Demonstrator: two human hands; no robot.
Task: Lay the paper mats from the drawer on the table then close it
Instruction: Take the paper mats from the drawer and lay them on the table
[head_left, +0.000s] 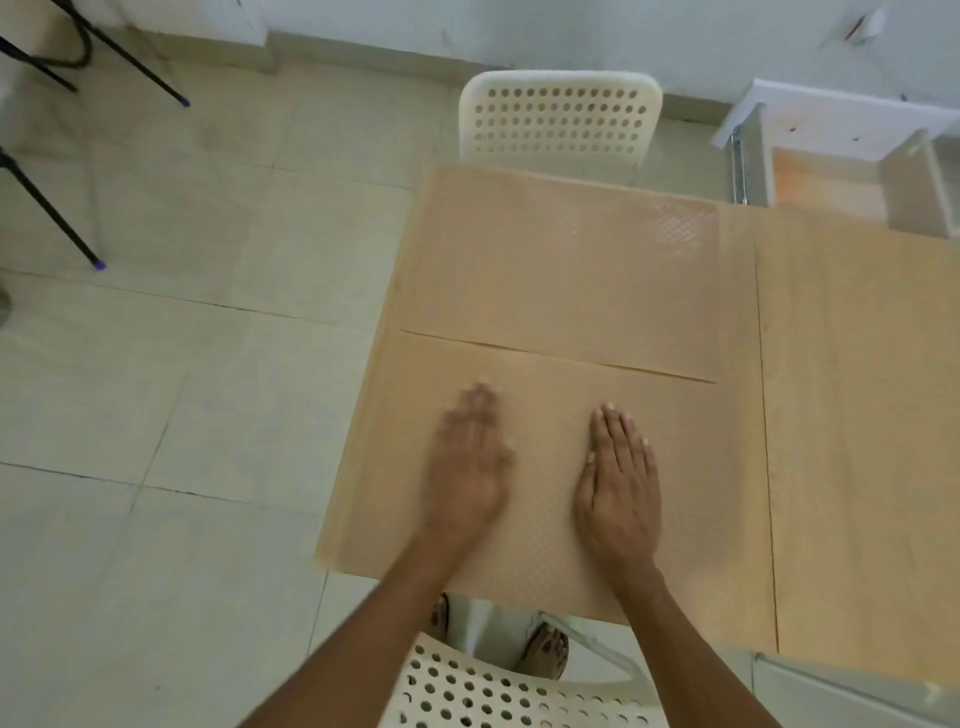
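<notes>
Two tan paper mats lie flat on the light wooden table (852, 415). The far mat (561, 270) covers the far half of the table's left section. The near mat (691, 467) meets it along a thin seam. My left hand (470, 462) rests palm down on the near mat, blurred by motion, fingers together. My right hand (618, 478) lies flat on the same mat beside it, holding nothing. The white drawer (831, 176) stands pulled out at the top right, beyond the table's far edge.
A white perforated chair (561, 124) stands at the table's far side. Another perforated chair (483, 691) is under my arms, with bare feet visible below the table. Black tripod legs (52, 218) stand on the tiled floor at the left.
</notes>
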